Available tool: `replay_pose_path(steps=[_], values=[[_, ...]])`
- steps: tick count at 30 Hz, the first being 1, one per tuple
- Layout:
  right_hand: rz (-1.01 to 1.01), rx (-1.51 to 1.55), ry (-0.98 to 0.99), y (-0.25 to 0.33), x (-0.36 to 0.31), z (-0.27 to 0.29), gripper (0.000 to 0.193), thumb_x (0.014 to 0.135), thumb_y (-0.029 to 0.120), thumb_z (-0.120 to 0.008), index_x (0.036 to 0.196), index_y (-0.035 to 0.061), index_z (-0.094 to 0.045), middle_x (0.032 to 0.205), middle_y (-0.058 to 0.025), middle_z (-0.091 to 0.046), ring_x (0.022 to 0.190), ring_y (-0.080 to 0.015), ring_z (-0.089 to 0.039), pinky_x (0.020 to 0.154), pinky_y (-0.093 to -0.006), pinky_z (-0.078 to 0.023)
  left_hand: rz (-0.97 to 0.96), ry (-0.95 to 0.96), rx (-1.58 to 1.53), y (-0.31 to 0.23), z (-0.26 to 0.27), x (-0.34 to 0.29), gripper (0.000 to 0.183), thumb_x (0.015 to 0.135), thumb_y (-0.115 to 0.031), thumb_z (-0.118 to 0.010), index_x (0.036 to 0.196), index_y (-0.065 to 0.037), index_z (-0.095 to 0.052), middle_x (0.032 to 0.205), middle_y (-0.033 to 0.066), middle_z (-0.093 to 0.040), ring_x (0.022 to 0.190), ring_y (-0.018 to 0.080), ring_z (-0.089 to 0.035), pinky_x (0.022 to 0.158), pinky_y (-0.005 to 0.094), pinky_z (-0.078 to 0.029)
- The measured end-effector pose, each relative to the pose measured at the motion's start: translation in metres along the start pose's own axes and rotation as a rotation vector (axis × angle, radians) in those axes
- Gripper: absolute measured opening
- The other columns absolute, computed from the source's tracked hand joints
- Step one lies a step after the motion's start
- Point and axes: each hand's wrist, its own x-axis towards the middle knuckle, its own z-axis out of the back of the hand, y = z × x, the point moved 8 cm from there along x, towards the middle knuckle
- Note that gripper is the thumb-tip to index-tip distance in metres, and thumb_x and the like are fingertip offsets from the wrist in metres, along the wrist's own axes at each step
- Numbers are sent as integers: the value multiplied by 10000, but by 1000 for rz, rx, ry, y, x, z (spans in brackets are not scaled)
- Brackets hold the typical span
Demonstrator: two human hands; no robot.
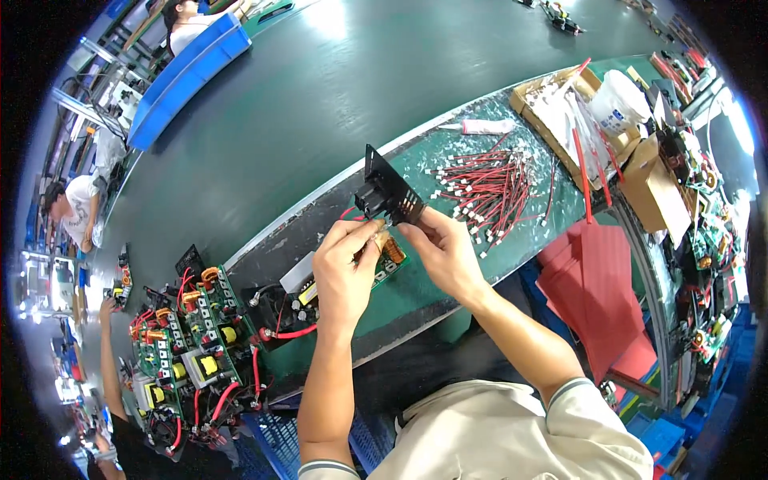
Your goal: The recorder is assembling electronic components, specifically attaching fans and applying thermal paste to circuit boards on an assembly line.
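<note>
Two hands working mid-table: left hand (pixel 346 264) pinching wire end, right hand (pixel 438 244) gripping black slotted panel (pixel 387 190), standing tilted, long side running up-left. Brown cardboard box (pixel 654 192) sitting far right; white round tub (pixel 618 101) sitting behind it.

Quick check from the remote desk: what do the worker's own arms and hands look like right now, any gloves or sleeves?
Both hands, the left hand and the right hand, are bare: no gloves, rings or watch show. The forearms are uncovered too. The person wears a pale cream short-sleeved shirt, and each sleeve ends above the elbow in a darker grey-green banded cuff. No wrist strap or cable is visible.
</note>
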Motion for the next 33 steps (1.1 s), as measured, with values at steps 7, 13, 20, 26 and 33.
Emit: replay_pose_path(steps=[7, 13, 20, 26, 33], values=[[-22, 19, -3, -1, -2, -3, 211, 977, 36, -602, 1175, -15, -654, 892, 64, -624, 805, -5, -503, 689, -193, -418, 58, 29, -19, 3, 1, -1, 222, 847, 91, -663, 1059, 53, -718, 959, 113, -690, 832, 154, -691, 738, 251, -540], [5, 35, -8, 5, -2, -4, 216, 978, 35, -600, 1182, -18, -647, 913, 53, -637, 808, -12, -511, 689, -194, -426, 45, 28, -3, 0, 2, 0, 215, 836, 91, -671, 1042, 53, -720, 920, 104, -677, 773, 148, -662, 699, 244, -518], [118, -24, -32, 17, -7, -6, 349, 937, -2, -589, 1283, -35, -604, 1146, -190, -705, 1002, -152, -686, 888, -291, -532, 50, 1, -11, 7, -1, -3, 198, 821, 101, -667, 1006, 54, -722, 876, 100, -670, 756, 149, -654, 684, 258, -514], [343, -225, -195, 25, -19, -7, 311, 962, 14, -598, 1270, -27, -611, 942, -65, -699, 832, -46, -590, 728, -208, -495, -12, -79, 107, -9, -1, -4, 182, 821, 34, -664, 995, 20, -717, 876, 142, -672, 769, 308, -682, 693, 359, -536], [193, -800, -233, 6, 9, 25, 282, 862, 246, -732, 943, -20, -683, 794, -246, -660, 700, -456, -615, 635, -488, -487, -44, -24, 193, -18, -5, -3, 281, 844, 31, -667, 1123, 18, -700, 992, 150, -647, 802, 272, -675, 728, 336, -535]])
